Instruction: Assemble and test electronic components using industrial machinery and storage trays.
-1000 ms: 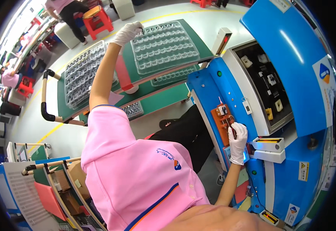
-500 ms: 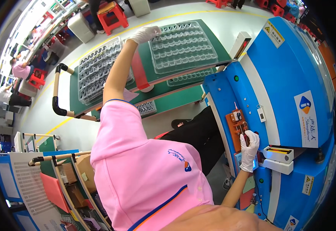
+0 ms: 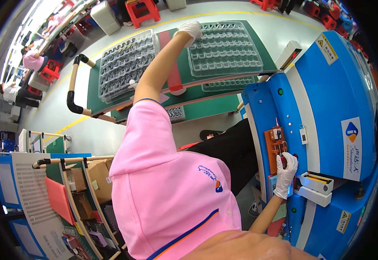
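My left hand [image 3: 190, 32], in a white glove, is at the far left corner of a clear plastic tray [image 3: 225, 54] with rows of moulded pockets. Its fingers are curled down at the far row, where small dark parts sit; what they pinch is too small to make out. At the blue machine [image 3: 332, 95], my gloved right hand [image 3: 286, 175] closes around a dark red handle [image 3: 283, 162], mostly covered by the fingers. Right beside it is an orange fixture [image 3: 272, 145] with metal pieces and a small dark-and-white part [image 3: 277, 133] at its far end.
A second tray [image 3: 126, 65] full of dark parts lies on the green cart top [image 3: 94, 89], left of a red strip [image 3: 174, 80]. More trays sit on lower shelves. A white-housed sensor bar [image 3: 316, 183] juts out beside my right hand. Red stools [image 3: 142, 12] and people are farther off.
The view has shifted, so the cart and machine appear moved. My left hand's fingers have turned from stretched over the tray corner to curled downward there. My right hand stays at the fixture.
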### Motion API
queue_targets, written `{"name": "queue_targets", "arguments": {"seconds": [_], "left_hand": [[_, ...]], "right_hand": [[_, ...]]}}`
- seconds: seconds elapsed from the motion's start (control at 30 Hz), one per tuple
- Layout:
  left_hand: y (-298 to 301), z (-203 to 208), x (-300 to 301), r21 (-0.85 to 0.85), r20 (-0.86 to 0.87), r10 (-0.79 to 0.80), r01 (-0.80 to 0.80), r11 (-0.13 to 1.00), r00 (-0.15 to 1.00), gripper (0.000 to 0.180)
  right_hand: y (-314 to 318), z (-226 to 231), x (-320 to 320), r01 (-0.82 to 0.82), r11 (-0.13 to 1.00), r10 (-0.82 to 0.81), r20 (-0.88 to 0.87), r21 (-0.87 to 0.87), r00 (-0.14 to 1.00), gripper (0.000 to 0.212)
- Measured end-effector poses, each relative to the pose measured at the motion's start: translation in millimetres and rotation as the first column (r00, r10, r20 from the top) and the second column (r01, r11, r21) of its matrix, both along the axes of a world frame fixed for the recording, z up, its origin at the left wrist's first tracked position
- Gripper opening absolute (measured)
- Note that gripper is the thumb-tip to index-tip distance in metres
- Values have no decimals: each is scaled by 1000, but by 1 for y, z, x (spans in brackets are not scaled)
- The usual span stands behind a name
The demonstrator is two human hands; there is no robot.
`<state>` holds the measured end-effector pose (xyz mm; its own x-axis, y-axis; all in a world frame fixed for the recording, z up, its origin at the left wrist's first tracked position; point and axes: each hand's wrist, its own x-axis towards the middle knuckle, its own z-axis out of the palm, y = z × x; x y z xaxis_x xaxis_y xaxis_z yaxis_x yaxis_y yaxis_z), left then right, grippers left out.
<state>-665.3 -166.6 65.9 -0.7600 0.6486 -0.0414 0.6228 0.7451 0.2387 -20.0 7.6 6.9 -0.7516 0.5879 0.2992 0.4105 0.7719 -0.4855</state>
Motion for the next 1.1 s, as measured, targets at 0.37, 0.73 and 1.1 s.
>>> {"name": "queue_targets", "arguments": {"seconds": [0.37, 0.73, 1.1], "left_hand": [[-204, 58, -56, -47, -383, 299, -342, 939, 874, 33], [-270, -8, -83, -265, -470, 130, -280, 923, 873, 26], [-307, 10, -137, -503, -257, -353, 188, 844, 900, 20]], "right_hand": [[-1, -5, -1, -128, 992, 127, -120, -5, 985, 23], [-7, 11, 28, 45, 971, 19, -263, 234, 965, 7], [-8, 12, -65, 38, 930, 9, -125, 367, 992, 39]]}}
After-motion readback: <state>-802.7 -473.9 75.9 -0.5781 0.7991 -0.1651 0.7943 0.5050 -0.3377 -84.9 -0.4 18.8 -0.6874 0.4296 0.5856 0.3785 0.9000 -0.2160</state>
